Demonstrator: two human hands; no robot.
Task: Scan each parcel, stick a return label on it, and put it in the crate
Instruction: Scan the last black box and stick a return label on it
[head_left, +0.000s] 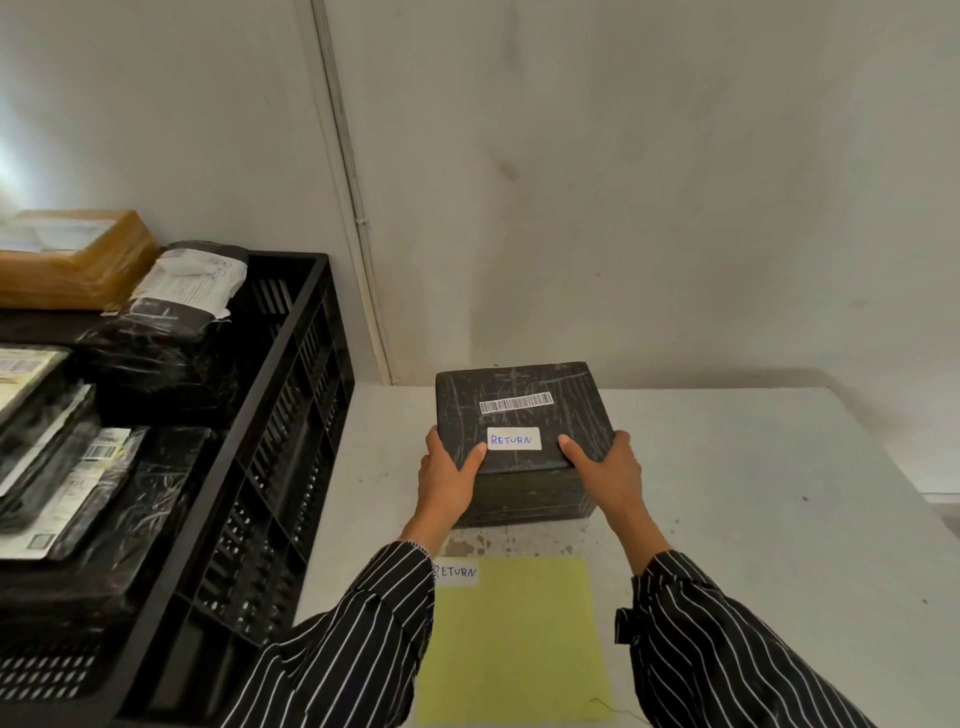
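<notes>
Black film-wrapped parcel (519, 400), return label (514, 439) already stuck on top, sits on the surface (753, 493) near the crate (291, 441) with the left grip (448, 478) and right grip (605, 475) each clasping a near corner, so slick wrap could slide loose in the lift.

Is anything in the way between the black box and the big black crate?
Nothing visible lies on the table between the black box and the crate. The left hand and right hand hold the box. Parcels already lie piled inside the crate.
</notes>
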